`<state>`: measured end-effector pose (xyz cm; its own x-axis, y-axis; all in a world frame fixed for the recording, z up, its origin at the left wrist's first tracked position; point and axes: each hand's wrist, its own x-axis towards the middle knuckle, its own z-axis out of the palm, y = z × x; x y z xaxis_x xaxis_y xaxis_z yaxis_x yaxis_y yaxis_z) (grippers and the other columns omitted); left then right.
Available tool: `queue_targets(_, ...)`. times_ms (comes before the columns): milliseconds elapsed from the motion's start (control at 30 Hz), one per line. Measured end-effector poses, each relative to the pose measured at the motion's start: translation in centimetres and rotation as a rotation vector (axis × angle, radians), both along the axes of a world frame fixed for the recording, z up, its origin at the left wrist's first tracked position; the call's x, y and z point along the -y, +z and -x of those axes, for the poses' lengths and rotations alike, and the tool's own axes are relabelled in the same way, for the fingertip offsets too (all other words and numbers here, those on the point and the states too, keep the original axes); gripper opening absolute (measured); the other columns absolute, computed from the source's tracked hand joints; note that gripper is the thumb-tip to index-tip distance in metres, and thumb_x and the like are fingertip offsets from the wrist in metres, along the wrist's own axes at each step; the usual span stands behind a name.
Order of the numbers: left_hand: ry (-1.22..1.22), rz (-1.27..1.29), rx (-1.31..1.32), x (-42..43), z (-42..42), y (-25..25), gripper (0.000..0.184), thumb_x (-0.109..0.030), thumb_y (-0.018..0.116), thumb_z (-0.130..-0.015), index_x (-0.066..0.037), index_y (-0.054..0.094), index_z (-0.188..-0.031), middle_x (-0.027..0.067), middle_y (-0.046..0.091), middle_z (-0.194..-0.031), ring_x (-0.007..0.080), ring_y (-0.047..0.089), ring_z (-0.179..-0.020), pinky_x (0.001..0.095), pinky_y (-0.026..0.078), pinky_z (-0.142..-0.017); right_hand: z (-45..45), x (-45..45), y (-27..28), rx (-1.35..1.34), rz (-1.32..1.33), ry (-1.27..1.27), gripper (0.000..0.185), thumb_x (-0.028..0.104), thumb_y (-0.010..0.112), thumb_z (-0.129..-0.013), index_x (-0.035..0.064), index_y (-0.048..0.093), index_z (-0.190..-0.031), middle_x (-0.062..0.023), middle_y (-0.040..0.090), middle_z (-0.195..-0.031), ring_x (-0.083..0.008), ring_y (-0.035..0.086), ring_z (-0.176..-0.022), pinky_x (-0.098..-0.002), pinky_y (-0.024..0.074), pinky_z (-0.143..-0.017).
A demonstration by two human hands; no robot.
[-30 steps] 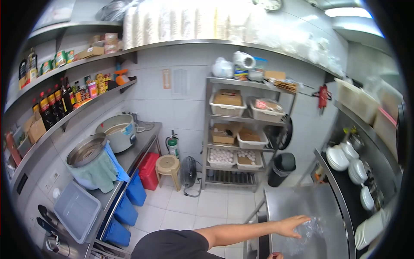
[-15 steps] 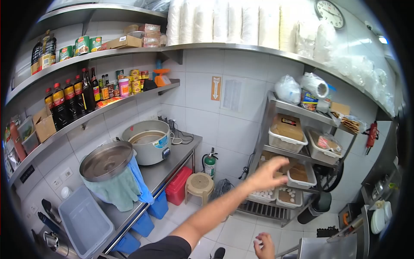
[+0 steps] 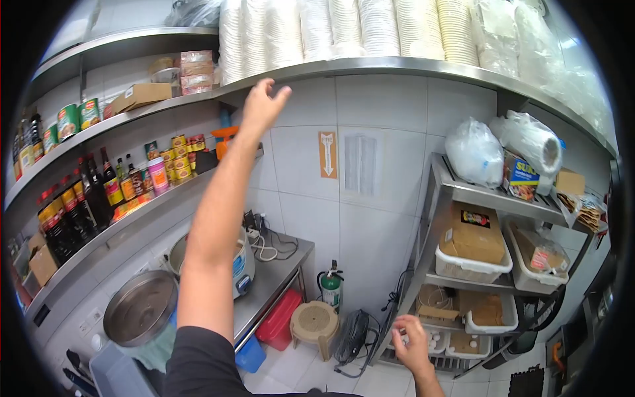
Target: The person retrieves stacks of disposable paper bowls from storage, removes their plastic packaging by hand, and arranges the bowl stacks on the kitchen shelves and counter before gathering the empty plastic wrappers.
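Note:
My left hand [image 3: 266, 106] is raised at the end of a stretched arm, just in front of the long metal wall shelf [image 3: 370, 66]. Its fingers are loosely bent and its thumb stands apart, with nothing in them. Nearest to it are stacked pink-and-white packs [image 3: 196, 71] and tall sleeves of white disposable containers [image 3: 253, 43]; I see no clear contact. Lower down on the right, my right hand [image 3: 411, 341] hovers before the metal rack, near the tubs of eggs [image 3: 471, 345]. Its fingers are half curled and apart, and no object shows between them.
Bottles [image 3: 63, 225] and small cans [image 3: 180, 159] line the lower wall shelf. A rice cooker [image 3: 243, 264] and a metal lid [image 3: 140, 308] are on the left counter. On the floor stand a stool [image 3: 314, 324], a red box [image 3: 278, 321] and a fire extinguisher [image 3: 331, 286].
My left hand has swung from the rack up and left to the high shelf. My right hand has risen beside the rack's lower level. The view has shifted closer to the rack.

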<state>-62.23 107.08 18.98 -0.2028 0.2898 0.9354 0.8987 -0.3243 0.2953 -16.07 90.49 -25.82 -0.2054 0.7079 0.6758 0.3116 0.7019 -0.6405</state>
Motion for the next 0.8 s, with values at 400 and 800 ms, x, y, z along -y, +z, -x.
queue_targets(400,0.619,-0.083,-0.003,-21.0,5.4,21.9,0.085,-0.074,0.062,-0.092,-0.006,0.057,-0.144,0.0228,0.061,-0.142,0.04,0.064,-0.129,0.0534,0.056,-0.1,4.4,-2.9,-15.6,0.338,0.504,-0.522,0.032,0.024,0.071,-0.095,0.0074,0.068,-0.123,-0.0218,0.069,-0.12,-0.046,0.065,-0.111,-0.0517,0.0526,-0.096)
queue_targets(800,0.256,-0.533,-0.125,-33.1,16.5,32.5,0.045,-0.035,0.04,-0.109,-0.003,0.07,-0.121,0.0224,0.072,-0.117,0.0395,0.069,-0.108,0.0516,0.052,-0.095,5.3,-4.7,-13.7,0.49,0.576,-0.879,0.038,0.034,0.078,-0.088,0.0093,0.07,-0.116,-0.0165,0.067,-0.115,-0.0385,0.066,-0.109,-0.0483,0.0564,-0.091)
